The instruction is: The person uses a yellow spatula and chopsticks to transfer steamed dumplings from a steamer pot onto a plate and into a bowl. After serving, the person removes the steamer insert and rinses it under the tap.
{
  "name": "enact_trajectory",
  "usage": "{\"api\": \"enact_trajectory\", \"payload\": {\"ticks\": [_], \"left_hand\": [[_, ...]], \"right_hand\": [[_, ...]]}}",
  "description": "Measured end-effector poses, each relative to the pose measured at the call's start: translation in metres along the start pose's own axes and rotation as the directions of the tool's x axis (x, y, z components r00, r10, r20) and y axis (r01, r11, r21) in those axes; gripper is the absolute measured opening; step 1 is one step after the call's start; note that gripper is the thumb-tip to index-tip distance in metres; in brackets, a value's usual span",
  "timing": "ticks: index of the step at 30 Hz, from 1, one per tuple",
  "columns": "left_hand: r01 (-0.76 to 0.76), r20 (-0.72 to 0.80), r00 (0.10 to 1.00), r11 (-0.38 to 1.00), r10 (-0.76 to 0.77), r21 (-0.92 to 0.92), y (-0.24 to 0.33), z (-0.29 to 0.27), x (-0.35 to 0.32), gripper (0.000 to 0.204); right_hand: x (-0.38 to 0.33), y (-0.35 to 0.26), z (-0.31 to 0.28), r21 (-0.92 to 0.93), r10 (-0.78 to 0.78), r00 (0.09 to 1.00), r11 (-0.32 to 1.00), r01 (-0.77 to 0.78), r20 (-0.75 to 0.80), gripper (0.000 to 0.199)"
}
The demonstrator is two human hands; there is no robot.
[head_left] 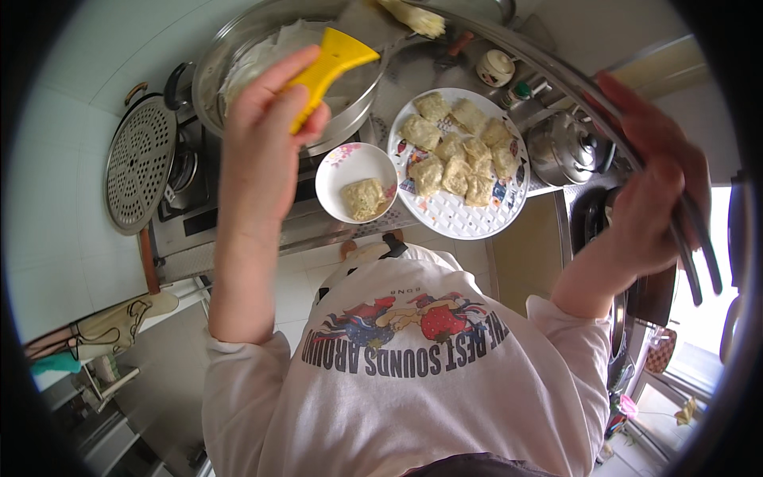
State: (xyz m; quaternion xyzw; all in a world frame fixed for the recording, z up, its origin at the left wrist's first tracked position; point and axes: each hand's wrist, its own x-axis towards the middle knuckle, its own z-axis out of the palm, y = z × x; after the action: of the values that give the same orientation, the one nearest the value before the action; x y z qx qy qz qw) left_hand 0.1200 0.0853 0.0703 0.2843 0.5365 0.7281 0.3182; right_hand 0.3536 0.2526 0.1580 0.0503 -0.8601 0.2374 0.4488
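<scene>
Raised over a large steel pot lined with a white cloth, my left hand is closed round the yellow handle of a scraper; its greyish blade is blurred. My right hand, on the right, grips a pair of long grey chopsticks that reach up toward the top. Near their far end, beside the blade, is a pale yellow piece with a frayed end; I cannot tell what it is or what holds it. One squarish pale food piece lies in a small white bowl.
Several similar food pieces lie on a white patterned plate right of the bowl. A steel kettle, a small jar and a green-capped bottle stand beyond it. A perforated steamer plate leans at left by the stove.
</scene>
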Motion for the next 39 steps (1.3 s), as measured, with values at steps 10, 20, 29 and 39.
{"api": "enact_trajectory", "payload": {"ticks": [10, 20, 29, 39], "left_hand": [[0.423, 0.289, 0.884, 0.892, -0.367, -0.158, -0.145, 0.106, -0.010, 0.036], [0.579, 0.419, 0.725, 0.813, -0.546, 0.059, -0.292, 0.166, -0.033, 0.038], [-0.256, 0.560, 0.804, 0.736, -0.197, 0.626, -0.269, 0.143, -0.045, 0.038], [-0.389, 0.315, 0.909, 0.824, 0.272, 0.413, -0.131, 0.066, -0.064, 0.047]], "right_hand": [[-0.108, -0.032, -0.030, -0.380, 0.438, 0.883, 0.797, -0.469, -0.172, 0.016], [-0.216, -0.001, -0.014, -0.292, 0.701, 0.606, 0.532, -0.795, -0.376, 0.003], [-0.232, 0.009, -0.007, -0.194, 0.788, 0.463, 0.421, -0.886, -0.406, 0.004], [-0.156, 0.022, -0.053, -0.171, 0.347, 0.665, 0.793, -0.584, -0.662, 0.054]]}}
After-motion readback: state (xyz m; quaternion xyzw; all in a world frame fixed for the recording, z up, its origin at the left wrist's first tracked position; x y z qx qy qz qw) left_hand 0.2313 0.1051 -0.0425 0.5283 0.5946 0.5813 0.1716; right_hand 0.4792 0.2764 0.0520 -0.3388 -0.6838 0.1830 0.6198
